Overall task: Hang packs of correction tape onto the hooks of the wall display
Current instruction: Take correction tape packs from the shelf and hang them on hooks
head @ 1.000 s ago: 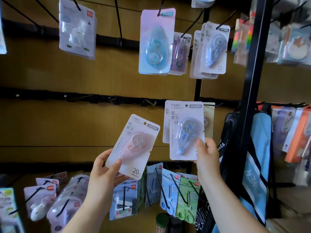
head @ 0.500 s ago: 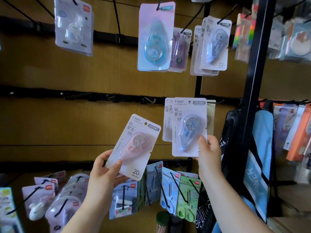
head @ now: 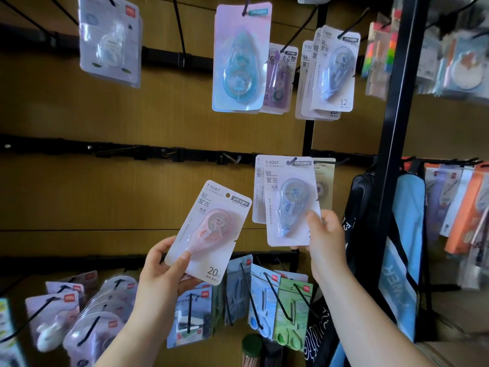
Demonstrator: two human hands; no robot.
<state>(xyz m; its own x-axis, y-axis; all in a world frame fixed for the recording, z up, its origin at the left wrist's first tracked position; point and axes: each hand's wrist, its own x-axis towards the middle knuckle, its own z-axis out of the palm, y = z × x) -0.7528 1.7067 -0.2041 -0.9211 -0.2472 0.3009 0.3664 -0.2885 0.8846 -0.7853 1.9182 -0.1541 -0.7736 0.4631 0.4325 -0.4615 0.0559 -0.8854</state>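
Wooden wall panelling (head: pixel 105 123) with black rails filled most of my view, packs hanging from hooks above and below. On the middle rail, the blue pack (head: pixel 289 202) sat with its top hole at a hook (head: pixel 292 161), in front of matching packs; I judged it was being threaded on, though I couldn't tell whether it had seated. My right hand (head: pixel 326 234) pinched its lower right corner, thumb in front, presumably to steer the card level. My left hand (head: pixel 161 271) held the pink pack (head: pixel 211 229) tilted, just beside and clear of any hook, waiting its turn; thumb closed on the front, fingers curled behind.
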